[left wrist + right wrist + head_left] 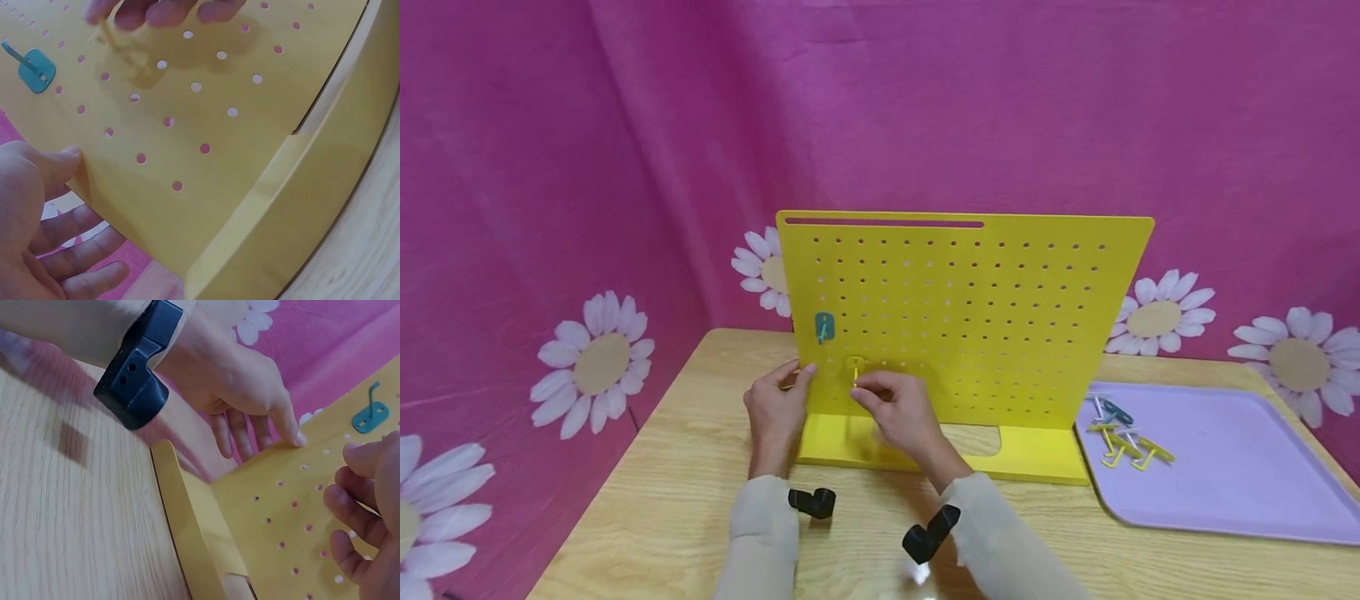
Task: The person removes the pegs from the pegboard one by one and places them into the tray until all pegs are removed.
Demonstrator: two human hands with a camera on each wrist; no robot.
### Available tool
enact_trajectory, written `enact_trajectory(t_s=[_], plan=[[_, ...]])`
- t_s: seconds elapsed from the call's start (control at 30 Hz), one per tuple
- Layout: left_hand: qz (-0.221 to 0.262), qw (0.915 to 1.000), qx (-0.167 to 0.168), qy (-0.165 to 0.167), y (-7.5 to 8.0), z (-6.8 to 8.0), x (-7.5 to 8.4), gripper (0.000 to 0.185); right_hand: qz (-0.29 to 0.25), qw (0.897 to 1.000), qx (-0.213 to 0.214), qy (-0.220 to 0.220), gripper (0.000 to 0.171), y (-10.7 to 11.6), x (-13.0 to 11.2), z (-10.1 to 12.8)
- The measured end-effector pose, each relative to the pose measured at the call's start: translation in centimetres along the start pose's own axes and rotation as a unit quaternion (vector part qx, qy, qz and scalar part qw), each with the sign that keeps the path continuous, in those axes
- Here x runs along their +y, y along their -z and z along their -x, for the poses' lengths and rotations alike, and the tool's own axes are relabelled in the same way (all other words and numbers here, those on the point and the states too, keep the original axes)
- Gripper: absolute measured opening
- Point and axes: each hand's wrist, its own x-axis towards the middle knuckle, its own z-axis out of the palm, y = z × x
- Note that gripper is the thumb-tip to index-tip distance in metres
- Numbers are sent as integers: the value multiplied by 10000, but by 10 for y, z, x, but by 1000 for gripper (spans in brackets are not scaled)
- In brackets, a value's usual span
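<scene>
A yellow pegboard [801,275] stands upright on its yellow base. My left hand [773,410] grips its lower left edge, thumb on the front face and the other fingers behind, as the left wrist view shows. With thumb and fingertips, my right hand [904,410] pinches the prong of a yellow hook [855,369], whose backplate lies against the board's lower left part. In the right wrist view the right hand's fingers hide this hook. Above and left of it, a teal hook [825,327] sits on the board, also seen in the left wrist view.
To the right, a lilac tray [1240,467] lies beside the board's base. Several yellow, white and teal hooks [1123,442] are heaped at its left side. The wooden table [647,500] extends around the base, and a pink flowered cloth [880,100] hangs behind.
</scene>
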Motion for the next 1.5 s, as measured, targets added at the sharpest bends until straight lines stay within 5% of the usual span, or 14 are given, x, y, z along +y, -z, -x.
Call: enact_trajectory(t_s=[0.33,0.77,1.5], plan=[[-76,10000,11,-64,2,1,-1,39,191,9998,6,47,14,35,-4,21],[-109,9998,-48,130,2,4,-2,41,956,9935,573,214,10,107,13,60],[-128,9993,-217,260,0,3,5,42,2459,9540,1685,334,11,232,45,114]])
